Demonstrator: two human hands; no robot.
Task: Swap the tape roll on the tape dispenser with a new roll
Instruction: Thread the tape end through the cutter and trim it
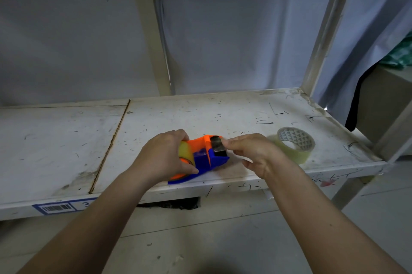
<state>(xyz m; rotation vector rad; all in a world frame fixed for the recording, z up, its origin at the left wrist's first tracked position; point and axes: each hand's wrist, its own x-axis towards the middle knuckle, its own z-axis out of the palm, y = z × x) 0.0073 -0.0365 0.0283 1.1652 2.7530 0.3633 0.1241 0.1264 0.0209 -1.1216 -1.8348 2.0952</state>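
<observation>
An orange and blue tape dispenser [206, 157] lies on the white shelf [66, 139] near its front edge. A yellowish tape roll [186, 151] sits in its round end. My left hand [165, 155] wraps over that round end and the roll. My right hand [252, 153] is at the dispenser's cutter end, fingertips pinched at the dark metal blade plate [218, 146], seemingly on the tape's end. A second clear tape roll [294, 143] with a patterned core lies on the shelf just right of my right hand.
The scuffed shelf has a seam [111, 146] left of the dispenser and a barcode label [58, 207] on its front lip. Metal uprights [153, 39] rise behind and at the right corner [323, 35]. Grey sheeting hangs at the back.
</observation>
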